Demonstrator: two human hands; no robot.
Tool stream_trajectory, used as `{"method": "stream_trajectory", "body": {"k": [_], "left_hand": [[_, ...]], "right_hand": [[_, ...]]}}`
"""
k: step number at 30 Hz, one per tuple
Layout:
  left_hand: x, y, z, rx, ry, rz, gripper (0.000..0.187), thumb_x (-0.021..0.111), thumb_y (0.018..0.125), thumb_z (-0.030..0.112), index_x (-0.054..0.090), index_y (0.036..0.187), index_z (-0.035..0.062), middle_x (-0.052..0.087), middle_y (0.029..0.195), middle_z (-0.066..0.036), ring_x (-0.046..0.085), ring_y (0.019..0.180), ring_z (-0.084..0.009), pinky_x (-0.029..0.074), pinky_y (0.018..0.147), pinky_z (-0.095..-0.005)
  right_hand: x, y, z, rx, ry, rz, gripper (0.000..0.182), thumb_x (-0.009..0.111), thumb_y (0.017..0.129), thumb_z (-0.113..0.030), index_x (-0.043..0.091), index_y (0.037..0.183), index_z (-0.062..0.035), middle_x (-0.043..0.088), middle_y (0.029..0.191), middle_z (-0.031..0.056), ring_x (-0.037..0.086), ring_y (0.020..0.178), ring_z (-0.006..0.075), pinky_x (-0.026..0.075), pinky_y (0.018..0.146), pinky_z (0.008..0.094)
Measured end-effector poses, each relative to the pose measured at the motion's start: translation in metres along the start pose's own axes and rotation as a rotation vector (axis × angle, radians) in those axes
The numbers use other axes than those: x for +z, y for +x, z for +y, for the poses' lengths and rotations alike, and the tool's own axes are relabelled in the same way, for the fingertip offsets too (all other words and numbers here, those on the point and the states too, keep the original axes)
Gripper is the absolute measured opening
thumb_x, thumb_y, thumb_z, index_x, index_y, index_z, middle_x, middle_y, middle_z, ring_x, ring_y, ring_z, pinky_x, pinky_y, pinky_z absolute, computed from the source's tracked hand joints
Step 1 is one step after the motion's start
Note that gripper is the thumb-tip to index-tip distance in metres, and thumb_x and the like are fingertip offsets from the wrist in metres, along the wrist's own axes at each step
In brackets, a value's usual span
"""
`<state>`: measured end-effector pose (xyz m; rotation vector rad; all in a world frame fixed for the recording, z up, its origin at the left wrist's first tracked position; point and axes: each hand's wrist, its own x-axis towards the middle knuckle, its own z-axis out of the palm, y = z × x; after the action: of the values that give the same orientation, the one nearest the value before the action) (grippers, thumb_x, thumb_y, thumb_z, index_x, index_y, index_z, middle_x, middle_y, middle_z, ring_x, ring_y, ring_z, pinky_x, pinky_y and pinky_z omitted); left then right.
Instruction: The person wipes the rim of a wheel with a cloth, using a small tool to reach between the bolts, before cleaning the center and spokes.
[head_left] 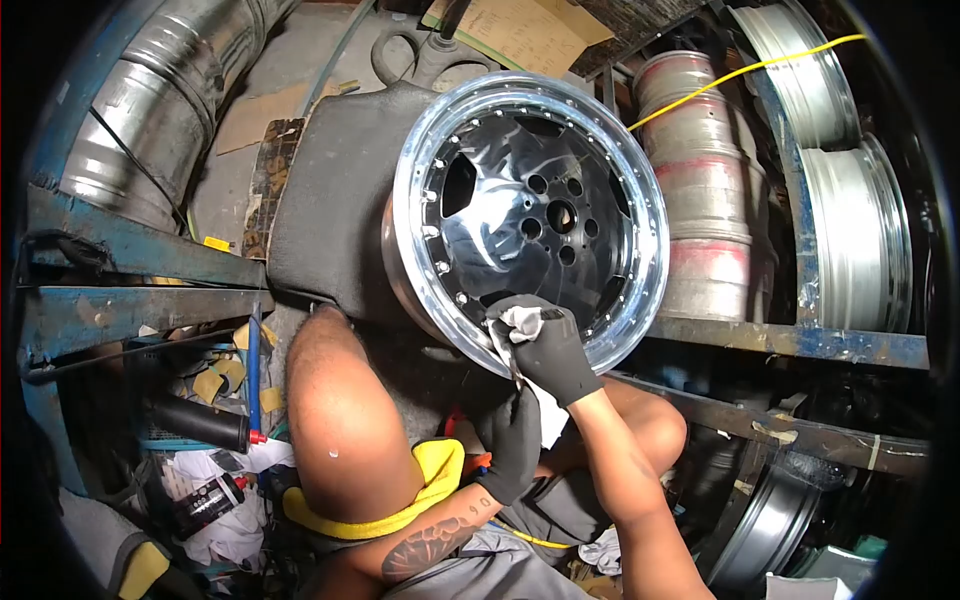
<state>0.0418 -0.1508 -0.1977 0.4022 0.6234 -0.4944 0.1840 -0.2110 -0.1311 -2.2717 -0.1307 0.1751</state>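
Note:
A large car wheel rim (590,190) with a glossy black face, polished silver lip and a ring of small bolts faces up in front of me. It leans on a dark padded seat (335,190). My right hand (548,352), in a dark grey glove, is closed on a crumpled white cloth (523,322) and presses it to the lower part of the rim. The cloth's loose end hangs below that hand. My left hand (513,450), also gloved, is just under the rim's lower edge, its fingers closed at the cloth; the fingertips are partly hidden.
Stacked silver wheel barrels (695,190) stand at the right, with more rims (855,230) on a blue metal rack (800,342). A yellow cable (745,70) crosses there. At the left are a blue frame (150,310), a black bottle (205,425) and a smaller bottle (208,503) among rags.

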Motion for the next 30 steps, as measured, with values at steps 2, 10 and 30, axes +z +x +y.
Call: {"method": "stream_trajectory", "body": {"k": [2,10,30], "left_hand": [[-0.002,0.001,-0.004,0.058,0.192,0.051,0.024,0.053,0.109,0.022,0.067,0.105,0.0031,0.064,0.091,0.001,0.059,0.08,-0.0083,0.05,0.07,-0.0286],[0.041,-0.016,0.031,0.051,0.165,0.091,0.029,0.053,0.109,0.023,0.067,0.092,0.0034,0.064,0.082,0.002,0.058,0.076,-0.0065,0.048,0.064,-0.0267],[0.003,-0.005,-0.011,0.052,0.104,0.09,0.031,0.049,0.111,0.035,0.067,0.104,0.0108,0.065,0.086,0.003,0.059,0.071,-0.0061,0.045,0.058,-0.0247]], "right_hand": [[-0.002,0.005,-0.002,-0.095,-0.081,-0.044,0.018,0.069,0.082,-0.002,0.074,0.099,-0.0056,0.073,0.096,0.0131,0.071,0.086,0.032,0.056,0.078,0.039],[-0.008,0.011,0.005,-0.203,-0.141,-0.138,0.02,0.071,0.08,-0.006,0.072,0.099,-0.0101,0.067,0.091,0.0104,0.068,0.085,0.0329,0.055,0.077,0.0406],[0.0,0.0,-0.004,-0.212,-0.203,-0.007,0.014,0.074,0.082,0.0,0.072,0.097,-0.0029,0.072,0.094,0.0136,0.072,0.086,0.0311,0.056,0.075,0.038]]}}
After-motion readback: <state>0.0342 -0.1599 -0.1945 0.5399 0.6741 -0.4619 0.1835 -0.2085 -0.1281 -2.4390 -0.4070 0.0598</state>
